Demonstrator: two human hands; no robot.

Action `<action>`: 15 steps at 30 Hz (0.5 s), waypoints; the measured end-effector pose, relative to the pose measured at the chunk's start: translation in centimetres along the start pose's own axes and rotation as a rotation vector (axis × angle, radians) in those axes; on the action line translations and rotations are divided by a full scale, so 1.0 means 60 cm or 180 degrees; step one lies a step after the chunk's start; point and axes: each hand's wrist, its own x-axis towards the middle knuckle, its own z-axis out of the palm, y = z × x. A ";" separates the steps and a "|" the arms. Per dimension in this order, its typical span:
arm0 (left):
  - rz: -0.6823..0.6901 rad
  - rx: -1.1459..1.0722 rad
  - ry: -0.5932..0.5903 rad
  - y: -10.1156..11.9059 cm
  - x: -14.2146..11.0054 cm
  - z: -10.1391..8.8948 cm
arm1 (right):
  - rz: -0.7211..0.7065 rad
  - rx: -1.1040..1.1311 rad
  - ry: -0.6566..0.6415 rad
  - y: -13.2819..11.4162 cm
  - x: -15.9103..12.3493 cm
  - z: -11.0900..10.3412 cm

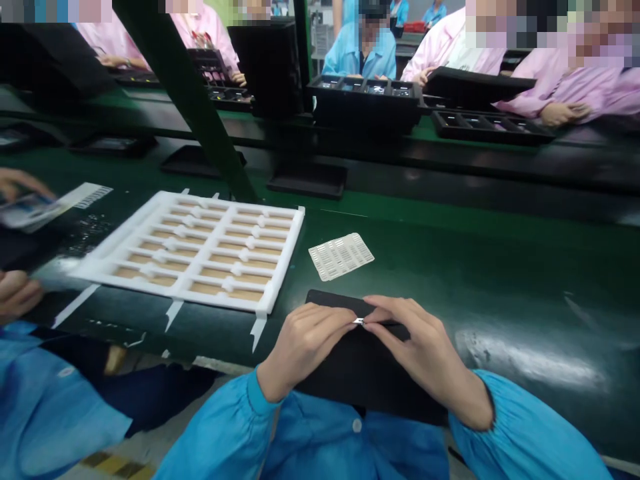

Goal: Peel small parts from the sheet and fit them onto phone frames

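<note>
A small piece with a shiny white or silvery face is pinched between the fingertips of both hands; its exact kind is too small to make out. My left hand grips it from the left, fingers pressed together. From the right, my right hand holds it between thumb and fingertips. Below both hands lies a flat black mat or board, reaching over the table's near edge towards my body. Just beyond it rests a pale sheet of small stickers, with several gaps in its rows.
A white foam tray with slotted compartments lies to the left, white tape strips at its edges. Further left, a co-worker's hands are at work. A green post slants across. Black trays and several seated people are beyond.
</note>
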 end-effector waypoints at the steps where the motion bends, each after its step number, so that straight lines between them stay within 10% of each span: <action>1: -0.0017 -0.0042 0.0013 -0.002 -0.003 0.001 | 0.0026 -0.0026 -0.0024 0.000 0.001 0.001; 15: 0.0089 -0.0310 0.0065 -0.015 -0.012 0.006 | -0.0637 -0.0742 -0.0271 -0.018 0.005 -0.008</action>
